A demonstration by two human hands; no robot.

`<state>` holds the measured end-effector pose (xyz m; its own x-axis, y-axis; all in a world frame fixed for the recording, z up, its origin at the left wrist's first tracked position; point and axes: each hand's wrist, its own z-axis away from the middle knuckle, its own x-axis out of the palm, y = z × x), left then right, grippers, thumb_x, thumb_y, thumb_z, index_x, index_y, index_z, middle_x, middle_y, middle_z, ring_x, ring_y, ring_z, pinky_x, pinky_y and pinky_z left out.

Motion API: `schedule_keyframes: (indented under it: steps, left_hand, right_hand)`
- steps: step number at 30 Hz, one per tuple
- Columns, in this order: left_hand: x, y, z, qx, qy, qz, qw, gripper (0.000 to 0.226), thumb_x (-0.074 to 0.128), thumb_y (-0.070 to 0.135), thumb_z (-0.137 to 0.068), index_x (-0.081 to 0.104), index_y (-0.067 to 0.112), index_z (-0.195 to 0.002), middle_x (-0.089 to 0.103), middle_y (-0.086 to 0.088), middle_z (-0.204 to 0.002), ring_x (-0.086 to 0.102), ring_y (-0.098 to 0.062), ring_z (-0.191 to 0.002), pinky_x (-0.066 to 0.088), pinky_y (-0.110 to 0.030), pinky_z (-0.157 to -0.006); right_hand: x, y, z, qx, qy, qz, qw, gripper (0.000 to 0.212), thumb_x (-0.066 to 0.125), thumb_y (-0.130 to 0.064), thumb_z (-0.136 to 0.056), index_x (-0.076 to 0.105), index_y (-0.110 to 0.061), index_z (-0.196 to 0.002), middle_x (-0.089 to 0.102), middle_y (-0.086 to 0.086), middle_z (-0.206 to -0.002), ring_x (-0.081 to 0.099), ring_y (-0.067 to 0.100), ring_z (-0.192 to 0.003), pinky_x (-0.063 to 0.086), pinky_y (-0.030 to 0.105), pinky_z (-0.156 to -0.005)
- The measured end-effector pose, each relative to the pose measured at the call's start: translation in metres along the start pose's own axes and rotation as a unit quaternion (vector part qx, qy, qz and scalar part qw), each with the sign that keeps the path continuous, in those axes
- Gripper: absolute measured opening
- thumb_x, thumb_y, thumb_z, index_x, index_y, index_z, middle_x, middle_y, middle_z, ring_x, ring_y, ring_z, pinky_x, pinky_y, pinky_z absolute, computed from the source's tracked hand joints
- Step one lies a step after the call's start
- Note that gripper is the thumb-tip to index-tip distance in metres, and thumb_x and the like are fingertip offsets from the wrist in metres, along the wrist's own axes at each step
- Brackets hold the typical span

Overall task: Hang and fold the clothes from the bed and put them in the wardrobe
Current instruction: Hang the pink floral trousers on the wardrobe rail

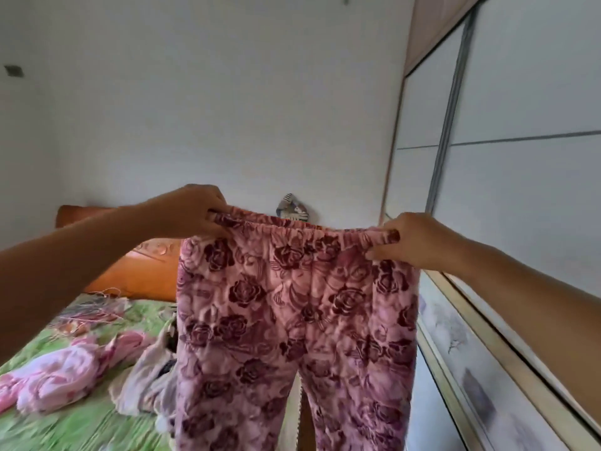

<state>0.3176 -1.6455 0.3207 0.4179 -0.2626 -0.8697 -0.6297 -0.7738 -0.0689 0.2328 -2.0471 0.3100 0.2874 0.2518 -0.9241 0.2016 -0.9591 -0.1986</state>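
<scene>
A pair of pink trousers with dark rose print (292, 320) hangs in the air in front of me, legs pointing down. My left hand (192, 211) pinches the left end of the elastic waistband. My right hand (409, 240) pinches the right end, so the waistband is stretched flat between both. The bed (65, 428) with a green cover lies at the lower left, behind the trousers. The wardrobe (507, 157) with white sliding doors fills the right side.
On the bed lie a crumpled pink floral garment (61, 375) and a pale garment (146, 385) beside it. An orange wooden headboard (136, 265) stands against the white wall. A small patterned object (291, 208) shows on the wall above the waistband.
</scene>
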Motion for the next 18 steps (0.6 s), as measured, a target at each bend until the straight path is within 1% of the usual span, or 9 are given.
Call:
schedule_keyframes:
  steps: [1, 3, 5, 6, 7, 9, 11, 15, 18]
  left_hand:
    - [-0.003, 0.004, -0.007, 0.008, 0.000, 0.006, 1.000, 0.034, 0.082, 0.039, -0.078, 0.077, 0.012, -0.099, 0.065, -0.002, -0.100, 0.062, -0.018, -0.088, 0.049, -0.035, -0.082]
    - [-0.007, 0.014, -0.020, 0.022, -0.002, 0.023, 1.000, 0.031, 0.080, 0.036, -0.081, 0.076, 0.014, -0.101, 0.064, 0.000, -0.099, 0.061, -0.016, -0.088, 0.051, -0.039, -0.083]
    - [-0.010, 0.025, -0.032, 0.034, 0.002, 0.045, 0.998, 0.029, 0.081, 0.032, -0.081, 0.075, 0.015, -0.103, 0.063, 0.003, -0.094, 0.061, -0.017, -0.087, 0.051, -0.039, -0.081]
    - [-0.012, 0.032, -0.037, 0.038, 0.009, 0.058, 0.998, 0.029, 0.082, 0.031, -0.080, 0.075, 0.015, -0.103, 0.062, 0.005, -0.092, 0.061, -0.016, -0.085, 0.050, -0.038, -0.079]
    - [-0.015, 0.038, -0.041, 0.041, 0.016, 0.075, 0.996, 0.029, 0.082, 0.031, -0.080, 0.074, 0.016, -0.103, 0.062, 0.005, -0.090, 0.061, -0.016, -0.083, 0.051, -0.038, -0.078]
    - [-0.023, 0.053, -0.049, 0.058, 0.031, 0.100, 0.993, 0.029, 0.082, 0.033, -0.078, 0.074, 0.017, -0.101, 0.062, 0.004, -0.088, 0.061, -0.017, -0.082, 0.052, -0.042, -0.077]
    - [-0.034, 0.071, -0.056, 0.076, 0.040, 0.115, 0.990, 0.027, 0.081, 0.033, -0.079, 0.073, 0.019, -0.100, 0.062, 0.003, -0.089, 0.061, -0.017, -0.083, 0.051, -0.042, -0.078]
    - [-0.051, 0.116, -0.068, 0.107, 0.057, 0.157, 0.980, 0.023, 0.079, 0.031, -0.083, 0.072, 0.013, -0.095, 0.063, -0.003, -0.089, 0.061, -0.021, -0.084, 0.050, -0.044, -0.078]
    - [-0.064, 0.155, -0.073, 0.135, 0.062, 0.194, 0.970, 0.022, 0.076, 0.034, -0.084, 0.068, 0.013, -0.086, 0.062, -0.003, -0.081, 0.058, -0.016, -0.074, 0.047, -0.040, -0.067]
  right_hand:
    - [-0.012, 0.001, 0.012, 0.009, 0.001, -0.008, 1.000, 0.055, 0.080, -0.071, -0.064, 0.076, -0.025, -0.092, 0.068, -0.005, -0.074, 0.066, 0.011, -0.071, 0.052, 0.030, -0.061]
    - [-0.033, 0.006, 0.036, 0.014, 0.028, -0.002, 0.999, 0.078, 0.077, -0.082, -0.054, 0.075, -0.031, -0.113, 0.070, -0.006, -0.091, 0.067, 0.012, -0.084, 0.051, 0.028, -0.067]
    - [-0.051, 0.012, 0.059, 0.021, 0.072, 0.029, 0.997, 0.089, 0.072, -0.087, -0.052, 0.070, -0.034, -0.124, 0.063, -0.003, -0.105, 0.063, 0.018, -0.097, 0.052, 0.032, -0.081]
    - [-0.058, 0.015, 0.071, 0.025, 0.089, 0.048, 0.995, 0.085, 0.071, -0.086, -0.057, 0.070, -0.034, -0.123, 0.058, -0.003, -0.104, 0.061, 0.020, -0.100, 0.051, 0.034, -0.084]
    - [-0.066, 0.018, 0.082, 0.031, 0.106, 0.057, 0.992, 0.074, 0.071, -0.083, -0.062, 0.071, -0.033, -0.116, 0.056, -0.005, -0.099, 0.061, 0.021, -0.098, 0.049, 0.033, -0.081]
    - [-0.082, 0.022, 0.106, 0.046, 0.138, 0.040, 0.989, 0.049, 0.071, -0.078, -0.068, 0.068, -0.031, -0.085, 0.061, -0.007, -0.083, 0.064, 0.019, -0.086, 0.045, 0.031, -0.067]
    - [-0.100, 0.023, 0.129, 0.072, 0.161, -0.011, 0.984, 0.052, 0.075, -0.074, -0.063, 0.062, -0.024, -0.070, 0.066, -0.003, -0.069, 0.066, 0.018, -0.071, 0.045, 0.032, -0.061]
    - [-0.134, 0.015, 0.176, 0.085, 0.221, -0.077, 0.968, 0.053, 0.080, -0.069, -0.058, 0.069, -0.021, -0.078, 0.071, -0.005, -0.072, 0.068, 0.008, -0.068, 0.053, 0.035, -0.066]
    - [-0.148, 0.006, 0.210, 0.083, 0.286, -0.088, 0.951, 0.041, 0.085, -0.052, -0.070, 0.064, -0.018, -0.079, 0.068, 0.001, -0.072, 0.066, 0.011, -0.066, 0.052, 0.034, -0.064]
